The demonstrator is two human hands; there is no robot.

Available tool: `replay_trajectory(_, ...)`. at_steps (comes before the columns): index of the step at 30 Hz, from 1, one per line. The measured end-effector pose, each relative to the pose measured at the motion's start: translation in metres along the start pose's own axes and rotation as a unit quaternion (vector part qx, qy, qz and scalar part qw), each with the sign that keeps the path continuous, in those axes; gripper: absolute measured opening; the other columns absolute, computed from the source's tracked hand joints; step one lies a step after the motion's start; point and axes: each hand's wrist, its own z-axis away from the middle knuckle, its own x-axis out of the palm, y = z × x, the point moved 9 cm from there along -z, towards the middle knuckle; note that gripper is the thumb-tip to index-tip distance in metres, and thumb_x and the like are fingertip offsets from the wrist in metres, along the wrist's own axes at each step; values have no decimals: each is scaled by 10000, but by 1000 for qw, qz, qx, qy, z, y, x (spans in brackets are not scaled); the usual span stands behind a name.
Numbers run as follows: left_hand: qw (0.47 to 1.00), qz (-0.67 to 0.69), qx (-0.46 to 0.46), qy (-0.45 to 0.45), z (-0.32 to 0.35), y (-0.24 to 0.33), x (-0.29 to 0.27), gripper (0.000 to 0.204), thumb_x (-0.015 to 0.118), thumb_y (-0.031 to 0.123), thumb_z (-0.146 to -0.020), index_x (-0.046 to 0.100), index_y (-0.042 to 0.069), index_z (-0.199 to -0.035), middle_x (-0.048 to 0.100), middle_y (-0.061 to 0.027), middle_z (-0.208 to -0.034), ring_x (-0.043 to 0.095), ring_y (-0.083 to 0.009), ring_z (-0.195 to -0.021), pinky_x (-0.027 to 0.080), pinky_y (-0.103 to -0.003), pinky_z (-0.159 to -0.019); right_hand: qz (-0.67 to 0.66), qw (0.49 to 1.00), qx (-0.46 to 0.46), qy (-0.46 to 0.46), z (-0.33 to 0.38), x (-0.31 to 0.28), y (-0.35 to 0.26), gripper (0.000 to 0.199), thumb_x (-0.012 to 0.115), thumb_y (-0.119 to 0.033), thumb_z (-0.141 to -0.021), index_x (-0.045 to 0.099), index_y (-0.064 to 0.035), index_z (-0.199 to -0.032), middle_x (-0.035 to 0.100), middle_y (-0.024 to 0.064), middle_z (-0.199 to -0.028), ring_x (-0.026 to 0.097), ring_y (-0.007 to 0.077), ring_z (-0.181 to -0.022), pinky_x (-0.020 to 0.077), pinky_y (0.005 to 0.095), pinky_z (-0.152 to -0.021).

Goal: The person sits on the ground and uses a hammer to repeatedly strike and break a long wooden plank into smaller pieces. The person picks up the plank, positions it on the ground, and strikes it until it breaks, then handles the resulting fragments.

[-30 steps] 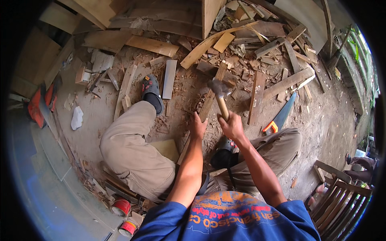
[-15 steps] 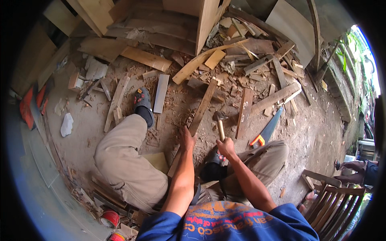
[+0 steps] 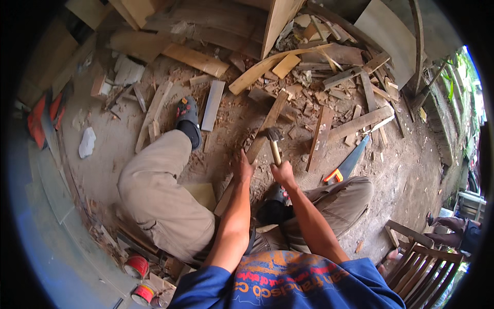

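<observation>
Rn, we've got the hammer (image 3: 275, 152) in our right hand (image 3: 282, 173), fingers wrapped round the handle, w/ its head up at the edge of the long plank (image 3: 270, 116); can't tell if it's touching the wood or just over it. Our left hand (image 3: 243, 168) is closed on that plank, tho the fingers underneath are hidden. The plank slants away from us betw. our legs, far end out over the littered ground (image 3: 230, 138). Prob. we're mid-hammering: left steadies, right strikes. We can't make out any nail, so the exact target's unclear. Next move, we'd say, calls for a firm left grip, fingertips well clear of the hammer head, & a short, controlled swing. The handsaw (image 3: 351, 160) w/ its orange handle lies to the right, near our knee, untouched atm.
</observation>
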Motion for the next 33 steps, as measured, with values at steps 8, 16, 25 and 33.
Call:
replay_trajectory(8,996,59,-35,-52,0,3,-4,856,773,414,-732,341,98,-1399,386,-232,-1409,382,-413,-1303,330,-598,-1025,-143,955,247,-83,22,8,72,396,629,-322,-812,645,65,-731,632,144,-621,654,249,-573,509,385,-545)
replay_trajectory(16,999,47,16,17,2,5,-10,744,746,439,-757,408,39,-1284,510,-229,-1210,490,-418,-1140,442,-493,-903,-94,960,254,-70,15,0,99,377,622,-274,-825,648,100,-799,662,187,-698,673,256,-575,516,381,-517)
replay_trajectory(25,984,172,36,-12,-19,-22,-24,616,665,468,-849,481,16,-1225,637,-221,-1044,610,-376,-1004,472,-435,-856,-65,962,247,-99,18,9,89,376,611,-243,-827,654,115,-933,683,257,-839,706,325,-753,552,416,-637)
replay_trajectory(33,979,181,-40,-84,-41,-45,-28,765,586,520,-887,382,-54,-1350,523,-264,-1300,515,-389,-1200,422,-437,-978,-73,963,244,-92,18,8,86,366,635,-236,-812,654,96,-967,683,259,-916,701,337,-840,551,413,-688)
